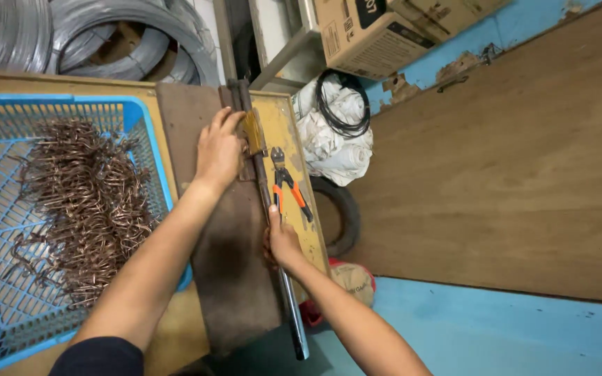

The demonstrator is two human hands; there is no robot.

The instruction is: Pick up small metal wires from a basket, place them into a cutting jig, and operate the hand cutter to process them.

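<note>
Blue crate (144,132) is sitting far left on the bench, holding a tangle of bent copper-brown wire pieces (81,209). Wire coils (106,35) are lying behind it.

Left hand (219,150) is pressing flat, fingers spread and open, on the dark plate (235,278), fingertips touching the yellowish hinge block (253,132) at the top of the lever bar (283,285). It is not gripping anything, just bracing.

Right hand (281,240) is closing around the bar partway along it; the fingers are wrapping under it, so how tight is hard to tell. A brownish bit seems to be sitting under this hand, too hidden to name.

Judgement: for a clean bend, the bracing hand should be keeping fingertips clear of the hinge pinch line, and the grip would be getting more leverage nearer the bar's free end.

Orange-handled cutters (288,186) are lying just right of the bar on the yellow strip (311,240), untouched. A white sack (332,143), a tyre (343,216) and cartons (371,31) are sitting beyond.
</note>
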